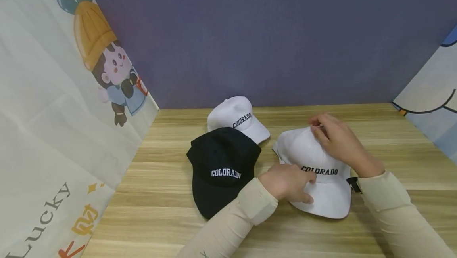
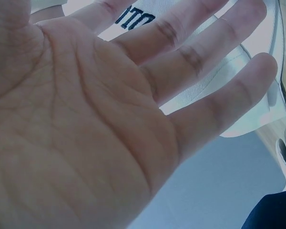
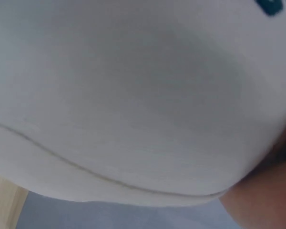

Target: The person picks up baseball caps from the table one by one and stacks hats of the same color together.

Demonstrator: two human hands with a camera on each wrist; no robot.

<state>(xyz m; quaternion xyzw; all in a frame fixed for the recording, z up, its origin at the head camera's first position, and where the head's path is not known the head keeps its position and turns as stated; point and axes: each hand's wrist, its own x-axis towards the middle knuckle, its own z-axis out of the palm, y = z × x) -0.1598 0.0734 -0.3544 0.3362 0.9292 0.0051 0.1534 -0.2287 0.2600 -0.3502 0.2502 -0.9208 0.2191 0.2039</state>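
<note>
A white baseball cap (image 1: 294,143) with dark COLORADO lettering stands on the table at the right, brim towards me. At the top of its crown, my right hand (image 1: 337,141) pinches the fabric between bent fingers and thumb. Over the left side of the cap's front and brim lies my left hand (image 1: 290,180). The left wrist view shows that hand's fingers (image 2: 214,112) spread and fairly straight against the cap. White cloth of the cap (image 3: 133,95) fills most of the right wrist view, which hides the right fingertips.
Left of my hands sits a black COLORADO cap (image 1: 223,155), its brim towards me. Another white cap (image 1: 228,111) stands partly hidden behind it. A dark blue-grey panel (image 1: 250,40) closes off the back of the wood-grain table (image 1: 150,194); a printed sheet (image 1: 39,111) hangs at left.
</note>
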